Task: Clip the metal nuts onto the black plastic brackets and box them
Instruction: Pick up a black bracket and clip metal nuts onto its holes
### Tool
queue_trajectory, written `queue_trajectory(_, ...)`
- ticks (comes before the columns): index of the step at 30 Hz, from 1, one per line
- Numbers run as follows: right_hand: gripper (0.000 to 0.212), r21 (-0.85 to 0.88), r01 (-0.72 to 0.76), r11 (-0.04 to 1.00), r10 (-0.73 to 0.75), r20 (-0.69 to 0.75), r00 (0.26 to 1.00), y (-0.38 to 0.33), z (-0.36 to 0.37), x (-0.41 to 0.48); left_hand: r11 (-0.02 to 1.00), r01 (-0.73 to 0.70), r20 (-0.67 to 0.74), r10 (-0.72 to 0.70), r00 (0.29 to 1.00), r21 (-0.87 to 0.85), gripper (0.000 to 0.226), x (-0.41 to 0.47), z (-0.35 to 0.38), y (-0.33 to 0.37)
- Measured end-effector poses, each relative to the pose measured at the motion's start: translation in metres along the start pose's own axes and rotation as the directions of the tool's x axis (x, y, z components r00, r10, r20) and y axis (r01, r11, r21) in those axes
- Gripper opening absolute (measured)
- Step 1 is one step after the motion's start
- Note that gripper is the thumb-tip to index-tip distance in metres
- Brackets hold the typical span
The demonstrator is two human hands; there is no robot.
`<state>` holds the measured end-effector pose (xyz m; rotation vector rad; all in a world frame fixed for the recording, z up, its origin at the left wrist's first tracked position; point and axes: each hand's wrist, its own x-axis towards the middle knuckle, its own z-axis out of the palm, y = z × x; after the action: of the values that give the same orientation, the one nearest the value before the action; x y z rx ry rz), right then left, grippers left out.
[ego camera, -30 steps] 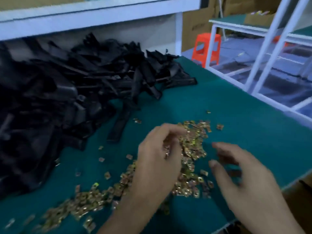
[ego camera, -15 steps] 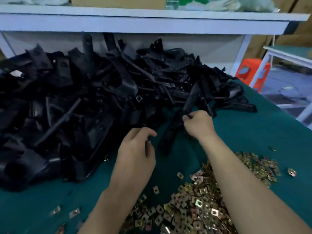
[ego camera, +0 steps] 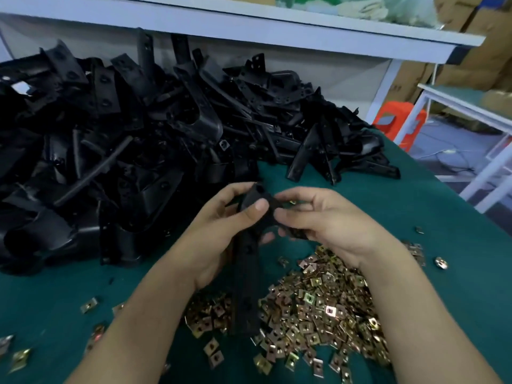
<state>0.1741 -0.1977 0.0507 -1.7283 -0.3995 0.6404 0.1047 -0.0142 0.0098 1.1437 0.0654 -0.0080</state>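
A bracket, drawn from the black pile half a second ago, is now held above the heap of nuts. Its top end is gripped by the left hand and pinched by the right hand; clipping is judged imminent.

Long black bracket held lengthwise over gold nut heap; tangled bracket pile beyond, left.

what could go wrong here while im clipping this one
1. The bracket, held by the left hand and the right hand, hangs low over the nut pile. Swinging it may scatter nuts.
2. Stray nuts lie near the right edge of the table and could get knocked off.
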Motion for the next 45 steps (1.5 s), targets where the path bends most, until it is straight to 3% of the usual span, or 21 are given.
queue_trajectory(2,0.019,-0.166,-0.001,0.986,-0.023,-0.141,0.99,0.002,-0.002,-0.009,1.0,0.006,-0.017,-0.006,1.0,0.023,0.016,-0.001,0.002,-0.001)
queue_trajectory(4,0.015,-0.41,-0.079,0.909,-0.05,-0.296,0.954,0.008,-0.019,-0.018,0.998,0.029,0.011,-0.03,1.0,0.059,0.011,-0.001,-0.001,0.0)
queue_trajectory(8,0.04,-0.787,-0.287,0.546,0.247,-0.176,0.953,0.017,-0.032,-0.032,0.993,0.094,0.097,-0.088,0.991,-0.067,0.019,-0.001,-0.008,0.004)
queue_trajectory(13,0.014,-0.822,-0.258,0.508,0.129,-0.224,0.966,0.019,-0.024,-0.021,0.984,0.13,0.113,-0.116,0.987,-0.121,0.019,0.0,-0.009,0.001)
queue_trajectory(18,0.026,-0.821,-0.226,0.524,0.086,-0.212,0.973,0.014,-0.025,-0.009,0.984,0.131,0.131,-0.115,0.985,-0.121,0.017,0.0,-0.011,0.0)
queue_trajectory(20,0.024,-0.817,-0.209,0.537,0.092,-0.189,0.978,0.011,-0.023,-0.003,0.992,0.085,0.137,-0.072,0.988,-0.093,0.024,0.0,-0.011,-0.002)
queue_trajectory(24,0.029,-0.868,-0.205,0.452,0.205,-0.122,0.971,0.011,-0.019,0.005,0.995,0.054,0.144,-0.041,0.989,-0.084,0.048,-0.002,-0.011,-0.002)
queue_trajectory(30,0.019,-0.855,-0.167,0.491,0.185,-0.085,0.979,0.011,-0.018,0.014,0.997,0.043,0.144,-0.034,0.989,-0.057,0.055,-0.002,-0.013,0.001)
queue_trajectory(32,0.025,-0.827,-0.135,0.546,0.068,-0.117,0.991,0.013,-0.018,0.017,0.997,0.042,0.14,-0.033,0.99,-0.063,0.055,-0.002,-0.014,0.001)
queue_trajectory(34,0.018,-0.717,-0.083,0.692,-0.038,-0.15,0.988,0.017,-0.018,0.02,0.996,0.046,0.134,-0.035,0.99,-0.077,0.054,-0.001,-0.014,0.0)
queue_trajectory(37,0.014,-0.293,0.03,0.956,-0.069,-0.125,0.99,0.021,-0.011,0.018,0.994,0.056,0.132,-0.043,0.99,-0.094,0.052,0.0,-0.015,-0.001)
queue_trajectory(40,0.019,-0.019,0.071,0.997,-0.073,-0.103,0.992,0.022,-0.007,0.016,0.994,0.062,0.131,-0.05,0.99,-0.087,0.047,0.0,-0.015,-0.003)
queue_trajectory(45,0.026,0.231,0.076,0.97,-0.061,-0.072,0.996,0.017,-0.006,0.008,0.99,0.064,0.136,-0.047,0.99,-0.123,0.032,0.0,-0.016,-0.007)
